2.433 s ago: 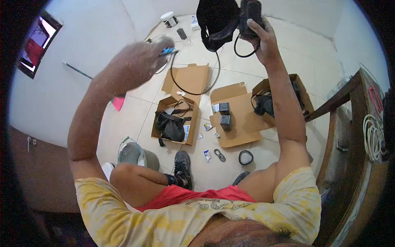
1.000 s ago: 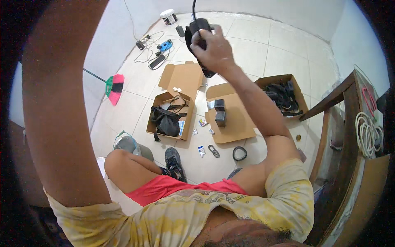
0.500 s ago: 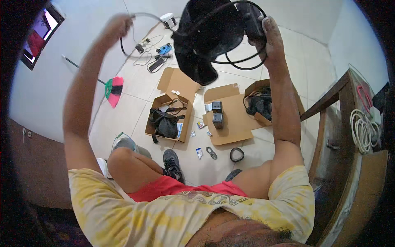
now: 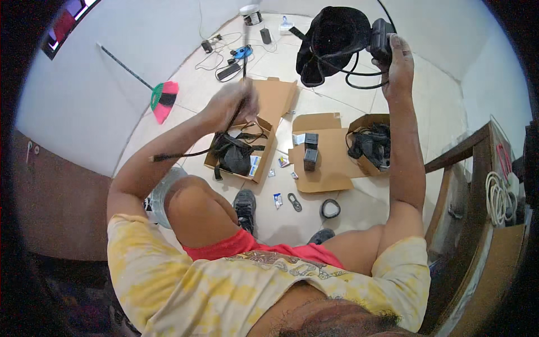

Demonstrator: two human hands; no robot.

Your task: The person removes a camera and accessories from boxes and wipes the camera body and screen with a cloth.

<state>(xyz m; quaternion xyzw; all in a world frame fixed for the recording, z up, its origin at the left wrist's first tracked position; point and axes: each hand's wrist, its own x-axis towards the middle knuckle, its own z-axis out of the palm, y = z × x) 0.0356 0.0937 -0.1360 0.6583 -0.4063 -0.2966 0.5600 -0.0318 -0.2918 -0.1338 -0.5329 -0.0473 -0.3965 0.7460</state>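
**Black cap and case held up high, a cord in the other hand**

Nearest, on the person's side of the open carton (image 4: 266, 159) and to its right, 1 black ring (image 4: 330, 209) lies on the tile. Above the carton's far edge, the left hand (image 4: 233, 104) is closed around a black cord (image 4: 185, 154); blur hides the fingers.

Beyond the carton and to its right, the right hand (image 4: 400, 67) is wrapped around a black case (image 4: 382, 40), with the black cap (image 4: 334, 42) hanging in the air beside it. The cap looks light and soft, likely to fold if squeezed. The case looks stiff, smooth and probably heavier, better gripped around its body than by the cable loops (image 4: 368, 88), which could snag.

Low edges: the carton's walls, plus 2 black boxes (image 4: 310, 157) on the cardboard right of it. The most room for moving seems to be over the pale tile beyond the carton, rightward to the wall. Farthest, beyond the carton, 1 white bucket (image 4: 251, 16) stands by the wall.
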